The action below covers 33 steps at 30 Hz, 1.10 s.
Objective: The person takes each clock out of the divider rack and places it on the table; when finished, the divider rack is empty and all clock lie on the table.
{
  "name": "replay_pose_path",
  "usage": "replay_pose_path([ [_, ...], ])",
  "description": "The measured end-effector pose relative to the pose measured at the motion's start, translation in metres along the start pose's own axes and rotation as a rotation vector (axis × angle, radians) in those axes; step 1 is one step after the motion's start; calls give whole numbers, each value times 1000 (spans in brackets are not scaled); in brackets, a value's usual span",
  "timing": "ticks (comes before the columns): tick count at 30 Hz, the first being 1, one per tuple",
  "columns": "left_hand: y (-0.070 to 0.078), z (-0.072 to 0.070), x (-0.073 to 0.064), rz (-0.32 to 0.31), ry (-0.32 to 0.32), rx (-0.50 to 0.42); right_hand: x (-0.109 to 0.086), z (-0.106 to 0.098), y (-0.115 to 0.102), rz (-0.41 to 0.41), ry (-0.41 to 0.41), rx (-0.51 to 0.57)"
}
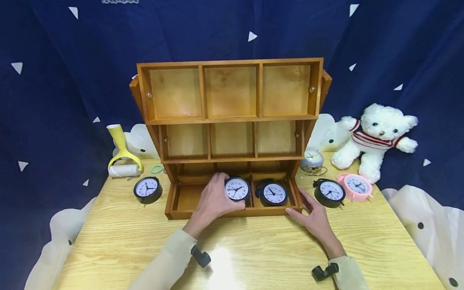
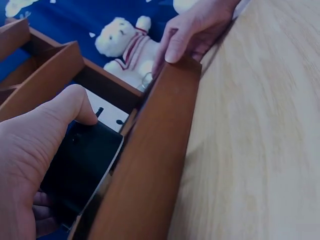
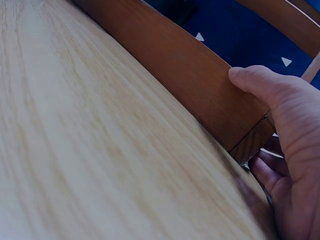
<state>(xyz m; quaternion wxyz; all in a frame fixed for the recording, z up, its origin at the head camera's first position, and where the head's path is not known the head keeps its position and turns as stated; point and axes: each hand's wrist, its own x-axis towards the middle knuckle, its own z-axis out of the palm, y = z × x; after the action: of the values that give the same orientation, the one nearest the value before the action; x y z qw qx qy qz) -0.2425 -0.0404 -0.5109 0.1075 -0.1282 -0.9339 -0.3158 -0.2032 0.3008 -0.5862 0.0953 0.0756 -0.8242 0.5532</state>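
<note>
My left hand (image 1: 212, 200) grips a round black alarm clock (image 1: 237, 189) with a white dial at the middle compartment of the lowest tier of a brown wooden three-tier shelf (image 1: 228, 118). In the left wrist view, the thumb lies along the black casing (image 2: 85, 160), just behind the front board (image 2: 150, 150). Another black alarm clock (image 1: 274, 194) sits in the lowest right compartment. At the shelf's front right corner is my right hand (image 1: 314, 217). Its thumb presses the front board (image 3: 190, 75) and its fingers bend round the end, as the right wrist view shows.
A black clock (image 1: 147, 190), a green ring (image 1: 156, 169) and a yellow-handled lint roller (image 1: 124, 151) are left of the shelf. Rightward stand a black clock (image 1: 330, 193), a pink clock (image 1: 356, 187), a grey-blue clock (image 1: 312, 159) and a white teddy bear (image 1: 376, 140).
</note>
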Motion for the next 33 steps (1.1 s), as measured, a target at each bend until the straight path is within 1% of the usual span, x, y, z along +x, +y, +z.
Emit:
replay_pose_path([
  [4,1,-8,-2,10,33,-21,-1,0,-1,7,-1,-12],
  [8,1,-19,-5,-12,41,-23,0,1,-1,7,1,-14],
  [12,-3,-28,-11,-30,49,-29,0,1,-2,5,3,-13],
  [18,-13,-33,-23,-48,75,-30,0,0,-1,8,-7,-13],
  [26,-23,-38,-32,-35,114,-19,0,0,2,-3,0,-4],
  [33,-32,-50,-45,-59,142,-26,0,0,2,-3,-5,-10],
])
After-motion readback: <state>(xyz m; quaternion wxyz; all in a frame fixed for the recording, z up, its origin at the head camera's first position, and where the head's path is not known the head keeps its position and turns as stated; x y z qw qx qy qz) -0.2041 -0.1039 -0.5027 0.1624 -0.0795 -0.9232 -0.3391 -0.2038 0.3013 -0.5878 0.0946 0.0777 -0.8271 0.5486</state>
